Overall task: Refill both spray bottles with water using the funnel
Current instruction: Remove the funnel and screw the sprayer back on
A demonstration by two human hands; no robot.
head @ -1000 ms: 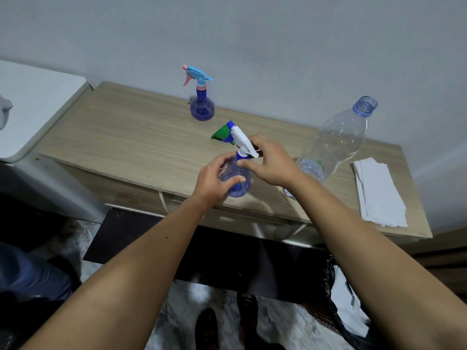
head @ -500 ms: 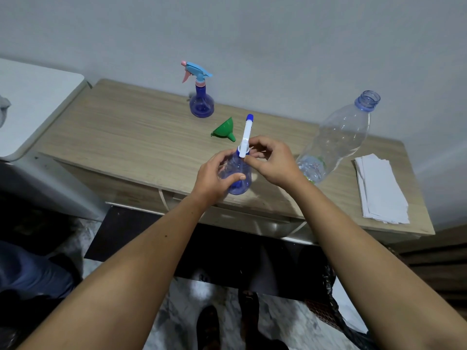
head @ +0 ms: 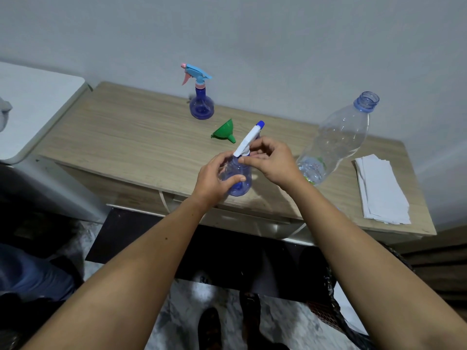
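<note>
- The left hand point(head: 214, 176) is wrapped around the round belly of a small blue spray bottle point(head: 238, 181), near the front edge of the table point(head: 126, 137).
- The right hand point(head: 271, 160) pinches the neck of that bottle, just under its white spray head point(head: 249, 140).
- The white spray head tilts up and away toward the wall.
- A green funnel point(head: 225, 133) lies on its side in the middle of the table, just behind the hands.
- A 2nd spray bottle point(head: 201, 99) with a light blue and pink top stands near the back edge.
- A big clear water bottle point(head: 338, 137) with no cap stands to the right of the hands, with a little water at the bottom.
- White paper towels point(head: 381, 190) lie by the right edge.
</note>
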